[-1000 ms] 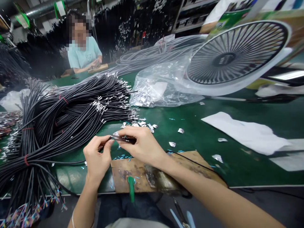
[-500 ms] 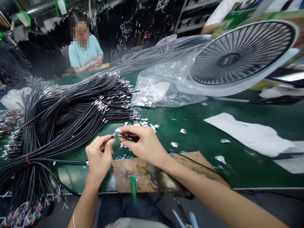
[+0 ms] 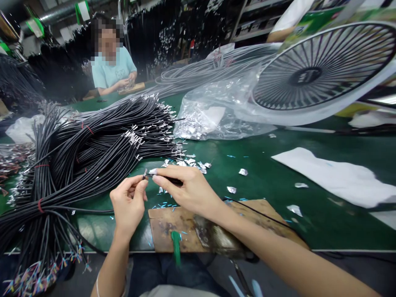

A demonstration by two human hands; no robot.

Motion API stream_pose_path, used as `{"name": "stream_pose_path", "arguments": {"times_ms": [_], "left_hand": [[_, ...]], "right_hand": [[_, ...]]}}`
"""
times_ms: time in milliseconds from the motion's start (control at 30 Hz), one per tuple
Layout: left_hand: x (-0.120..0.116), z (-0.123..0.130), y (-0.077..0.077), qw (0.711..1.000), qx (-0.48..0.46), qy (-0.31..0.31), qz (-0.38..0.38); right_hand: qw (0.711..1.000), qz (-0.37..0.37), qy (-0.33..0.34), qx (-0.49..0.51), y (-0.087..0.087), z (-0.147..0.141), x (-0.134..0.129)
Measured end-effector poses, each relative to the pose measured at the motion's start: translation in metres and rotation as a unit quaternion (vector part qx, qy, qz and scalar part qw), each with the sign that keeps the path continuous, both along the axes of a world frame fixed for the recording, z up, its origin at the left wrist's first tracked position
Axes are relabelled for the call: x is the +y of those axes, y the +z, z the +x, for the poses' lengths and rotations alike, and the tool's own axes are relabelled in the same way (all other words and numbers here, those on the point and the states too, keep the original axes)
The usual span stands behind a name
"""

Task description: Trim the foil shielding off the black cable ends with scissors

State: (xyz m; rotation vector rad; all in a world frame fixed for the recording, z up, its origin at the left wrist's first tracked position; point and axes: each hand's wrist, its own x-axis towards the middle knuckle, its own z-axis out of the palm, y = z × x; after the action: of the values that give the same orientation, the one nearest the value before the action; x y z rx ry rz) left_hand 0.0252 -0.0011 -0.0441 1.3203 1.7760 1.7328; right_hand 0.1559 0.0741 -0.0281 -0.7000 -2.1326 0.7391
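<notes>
Between the thumb and fingertips of my left hand (image 3: 128, 202) is a black cable, its end (image 3: 144, 177) pointing up with short thin wires showing. The cable runs left from that hand toward the big bundle of black cables (image 3: 71, 165). My right hand (image 3: 188, 187), white covers on its fingertips, closes around slim black tweezers (image 3: 175, 180). Their tip meets the wires at the cable end, just right of my left fingertips. Most of the tweezers is hidden by the palm and fingers.
Foil scraps (image 3: 243, 172) and blue bits lie about the green table (image 3: 247, 148). Near me is a stained wooden board (image 3: 167, 220). A clear plastic bag (image 3: 229, 119), a fan (image 3: 312, 76) and white paper (image 3: 328, 173) are farther off. A co-worker (image 3: 114, 72) sits opposite.
The tweezers' tip has shifted slightly left onto the cable end, and thin wires now stand out there. My view has turned a little, so the surroundings sit slightly farther right.
</notes>
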Motion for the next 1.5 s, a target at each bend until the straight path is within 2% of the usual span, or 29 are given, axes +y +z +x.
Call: {"name": "stream_pose_path", "arguments": {"times_ms": [333,433,567,733,867,1033,1233,1367,1500], "left_hand": [[0.001,0.001,-0.002,0.997,0.075,0.025,0.009],[0.000,-0.003,-0.001,0.997,0.073,-0.006,0.008],[-0.002,-0.007,0.003,0.997,0.015,-0.073,-0.010],[-0.003,-0.002,0.002,0.999,0.041,-0.025,0.024],[-0.002,0.002,-0.001,0.993,0.113,-0.010,0.030],[-0.001,0.001,-0.002,0.995,0.102,-0.004,0.012],[-0.005,-0.003,0.003,0.981,0.179,-0.072,0.021],[-0.008,-0.004,0.007,0.969,0.194,-0.151,-0.032],[-0.006,-0.003,0.003,0.980,0.175,-0.093,-0.031]], "right_hand": [[0.999,0.017,-0.027,-0.003,-0.001,0.001,-0.002],[0.999,0.022,-0.029,-0.001,0.000,0.002,-0.002],[1.000,-0.020,0.016,0.002,0.005,0.003,0.001],[0.998,-0.035,-0.026,0.037,0.008,0.003,0.001],[0.998,-0.024,0.030,0.056,0.008,0.001,-0.001],[0.997,-0.034,0.044,0.046,0.007,0.000,-0.003],[0.995,-0.070,0.040,0.061,0.003,-0.002,0.000],[0.994,-0.064,0.068,0.052,0.004,-0.001,0.009],[0.998,-0.043,0.023,0.036,0.009,0.006,0.018]]}}
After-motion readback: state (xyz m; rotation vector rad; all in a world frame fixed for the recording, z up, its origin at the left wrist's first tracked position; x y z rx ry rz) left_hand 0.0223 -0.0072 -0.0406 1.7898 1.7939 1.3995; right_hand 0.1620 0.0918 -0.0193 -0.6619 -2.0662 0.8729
